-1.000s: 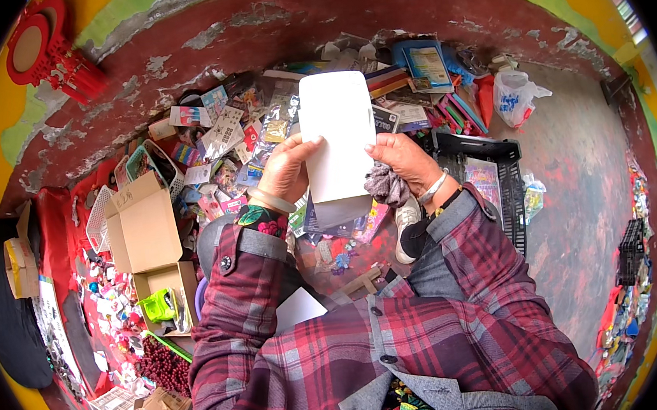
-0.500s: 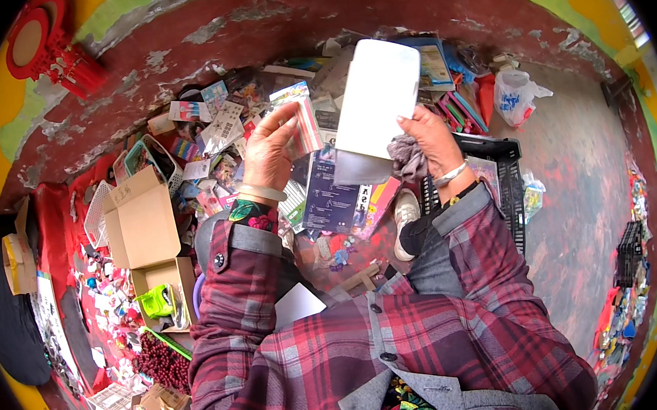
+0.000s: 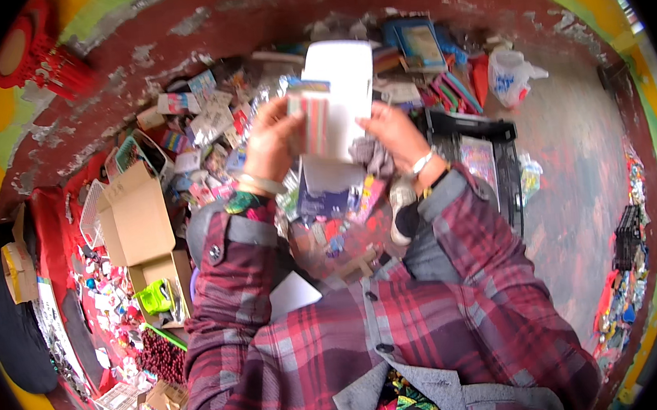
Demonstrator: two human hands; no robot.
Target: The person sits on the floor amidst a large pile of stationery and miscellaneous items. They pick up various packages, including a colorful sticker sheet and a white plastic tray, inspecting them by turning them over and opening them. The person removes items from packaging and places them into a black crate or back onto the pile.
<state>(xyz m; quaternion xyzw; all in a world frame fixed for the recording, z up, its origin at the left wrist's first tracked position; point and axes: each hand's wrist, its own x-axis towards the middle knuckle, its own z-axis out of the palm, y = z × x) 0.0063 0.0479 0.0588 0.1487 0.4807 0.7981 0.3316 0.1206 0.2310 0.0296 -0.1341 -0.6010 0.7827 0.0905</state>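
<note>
A flat, white rectangular piece (image 3: 344,71) with rounded far corners is held centrally, above the littered floor, in the right hand (image 3: 396,133). Its near right edge is pinched between thumb and fingers. A crumpled grey cloth (image 3: 371,154) is carried below the same hand, just beside the piece; how it is secured cannot be told.

A small, flat packet with red and pale stripes (image 3: 311,124) is pinched between the thumb and fingers of the left hand (image 3: 267,144).

Change noted: half a second earlier, the packet is held apart, to the left of the white piece. Now the white piece is shifted left and set more upright, and its near left part is overlapped by the packet. For the handling, this means that both items are brought to one place, each under separate control, with neither released. Contact between their faces cannot be confirmed because of blur.

An open brown cardboard box (image 3: 137,210) is located to the left. A black plastic crate (image 3: 506,162) is located to the right. A white plastic bag (image 3: 509,76) is placed at the far right.
</note>
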